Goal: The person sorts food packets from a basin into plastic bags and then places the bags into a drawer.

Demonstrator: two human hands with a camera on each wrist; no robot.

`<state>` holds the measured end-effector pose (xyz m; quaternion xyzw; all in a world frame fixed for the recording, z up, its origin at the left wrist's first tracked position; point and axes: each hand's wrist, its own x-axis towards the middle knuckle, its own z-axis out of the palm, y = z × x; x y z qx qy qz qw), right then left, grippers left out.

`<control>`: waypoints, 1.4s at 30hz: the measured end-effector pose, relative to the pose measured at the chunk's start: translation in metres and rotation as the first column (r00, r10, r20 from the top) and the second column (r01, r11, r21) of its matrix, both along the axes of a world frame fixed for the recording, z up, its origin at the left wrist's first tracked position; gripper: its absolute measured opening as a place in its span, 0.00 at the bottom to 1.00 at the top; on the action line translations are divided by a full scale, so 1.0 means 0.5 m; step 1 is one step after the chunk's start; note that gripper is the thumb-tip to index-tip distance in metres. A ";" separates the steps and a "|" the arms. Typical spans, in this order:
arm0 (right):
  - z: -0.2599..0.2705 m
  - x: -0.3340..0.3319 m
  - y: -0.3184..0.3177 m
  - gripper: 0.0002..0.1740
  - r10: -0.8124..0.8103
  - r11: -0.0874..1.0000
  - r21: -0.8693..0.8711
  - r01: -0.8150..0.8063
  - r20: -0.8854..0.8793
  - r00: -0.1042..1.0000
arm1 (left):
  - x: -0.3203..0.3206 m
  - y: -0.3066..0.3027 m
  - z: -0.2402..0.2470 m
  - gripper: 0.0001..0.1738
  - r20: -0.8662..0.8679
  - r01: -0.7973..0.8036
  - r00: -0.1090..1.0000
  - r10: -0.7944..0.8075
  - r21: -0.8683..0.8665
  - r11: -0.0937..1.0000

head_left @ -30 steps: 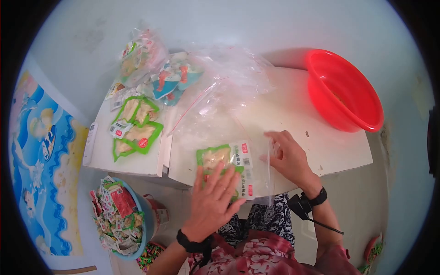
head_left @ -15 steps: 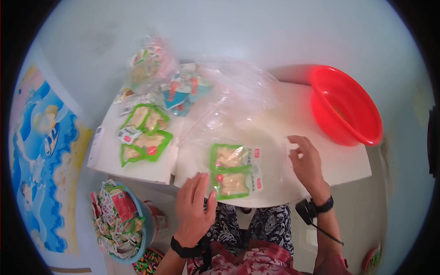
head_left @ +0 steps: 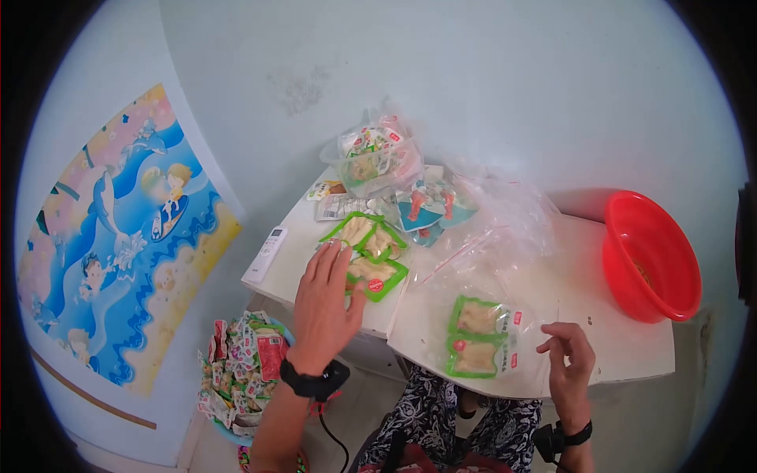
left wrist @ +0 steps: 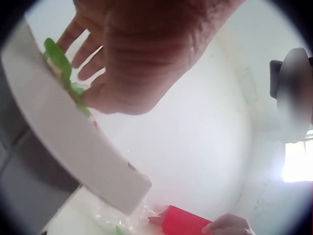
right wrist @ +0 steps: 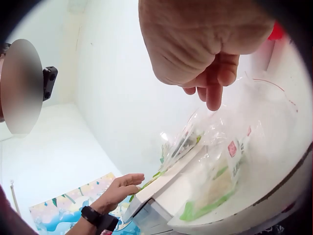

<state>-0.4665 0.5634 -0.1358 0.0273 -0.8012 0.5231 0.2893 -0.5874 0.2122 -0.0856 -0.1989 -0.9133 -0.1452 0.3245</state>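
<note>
My left hand [head_left: 325, 307] is over the left part of the white table, fingers straight, overlapping the edge of green-edged food packets [head_left: 378, 272]. In the left wrist view its fingers spread beside a green packet edge [left wrist: 59, 59]. My right hand [head_left: 572, 355] hovers with loosely bent fingers by the mouth side of a clear plastic bag [head_left: 530, 331]. Nothing shows between its fingers in the right wrist view, where the bag lies below them. Inside that bag are two green-edged packets [head_left: 475, 335] of pale food, one above the other, flat on the table.
More clear bags [head_left: 505, 213] lie behind, beside blue packets [head_left: 430, 206]. A clear basket [head_left: 374, 162] of packets stands at the back left, a white remote [head_left: 266, 254] at the left edge. A red basin [head_left: 650, 260] is on the right. Below left stands a tub heaped with small packets [head_left: 240, 370].
My left hand has left the bagged packets and moved left to the loose green-edged packets. My right hand has come off the bag's edge and stays near it. The head view has turned left.
</note>
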 end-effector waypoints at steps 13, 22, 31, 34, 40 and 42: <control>-0.022 0.036 -0.027 0.19 0.149 0.987 0.057 -0.150 0.015 0.989 | -0.058 -0.017 -0.008 0.23 0.085 0.050 0.996 -0.040 -0.111 0.993; -0.003 0.051 -0.036 0.21 0.137 0.991 0.014 -0.137 -0.049 0.989 | 0.000 -0.035 0.115 0.13 -0.188 0.200 0.973 -0.137 0.378 0.904; 0.049 0.043 -0.092 0.25 0.685 0.410 -0.863 -0.297 0.076 0.724 | 0.099 0.183 0.037 0.18 -0.154 0.717 0.223 -0.963 0.695 0.054; 0.012 0.082 -0.061 0.23 0.780 0.345 -0.890 -0.297 0.096 0.619 | 0.110 0.216 -0.019 0.14 0.013 0.713 0.098 -0.995 0.696 0.079; -0.057 0.152 0.034 0.09 0.225 0.579 -0.814 0.041 0.208 0.952 | 0.135 0.278 -0.085 0.25 0.319 0.545 0.589 -0.743 0.521 0.656; -0.052 0.159 0.088 0.07 -0.001 0.568 -0.816 0.101 0.123 0.992 | 0.114 0.277 -0.099 0.28 0.250 0.515 0.750 -0.612 0.360 0.778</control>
